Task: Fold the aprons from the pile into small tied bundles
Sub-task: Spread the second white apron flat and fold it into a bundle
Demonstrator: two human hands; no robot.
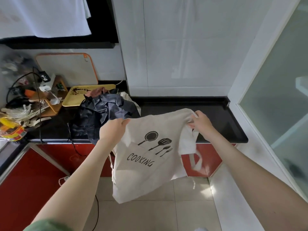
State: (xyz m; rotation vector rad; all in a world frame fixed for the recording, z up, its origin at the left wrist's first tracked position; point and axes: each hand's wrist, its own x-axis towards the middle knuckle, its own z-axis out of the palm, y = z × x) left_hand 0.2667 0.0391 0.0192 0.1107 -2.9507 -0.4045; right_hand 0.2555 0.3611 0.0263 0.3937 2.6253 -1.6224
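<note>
Cream apron [146, 155] in mid-air; left hand [113, 130] clamped on one upper edge; right hand [201, 122] pinching the other

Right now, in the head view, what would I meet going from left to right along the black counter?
From the left: yellow-and-red packet → yellow tray → pile of dark aprons → cream COOKING apron → right hand, gripping its top corner. The left hand overlaps the pile, so I leave it out.
</note>
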